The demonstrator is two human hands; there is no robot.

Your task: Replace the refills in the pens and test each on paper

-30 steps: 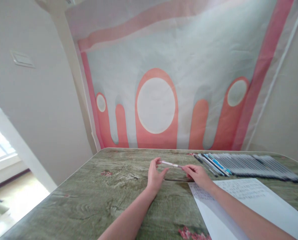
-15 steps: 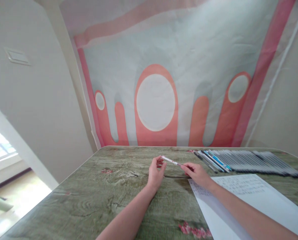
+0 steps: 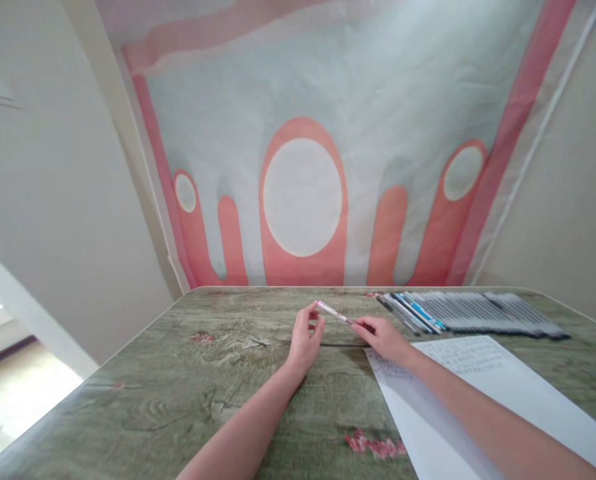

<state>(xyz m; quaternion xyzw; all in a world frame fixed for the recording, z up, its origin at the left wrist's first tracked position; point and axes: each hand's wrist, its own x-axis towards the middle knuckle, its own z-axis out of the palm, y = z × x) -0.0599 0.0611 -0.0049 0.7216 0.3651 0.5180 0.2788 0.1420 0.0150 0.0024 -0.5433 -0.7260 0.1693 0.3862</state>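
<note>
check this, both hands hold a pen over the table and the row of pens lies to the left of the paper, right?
Not quite. In the head view the left hand and right hand do hold a pen over the table, but the row of pens lies beyond the paper.

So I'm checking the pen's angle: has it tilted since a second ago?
Yes. The pen now slopes more steeply against the table edge, its left-hand end higher.

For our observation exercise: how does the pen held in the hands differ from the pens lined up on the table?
The held pen is raised off the table, tilted, pinched between left hand and right hand; the row of pens lies flat, untouched. The held pen looks white and pinkish; the row looks mostly dark, a few blue. Both are slim.
</note>
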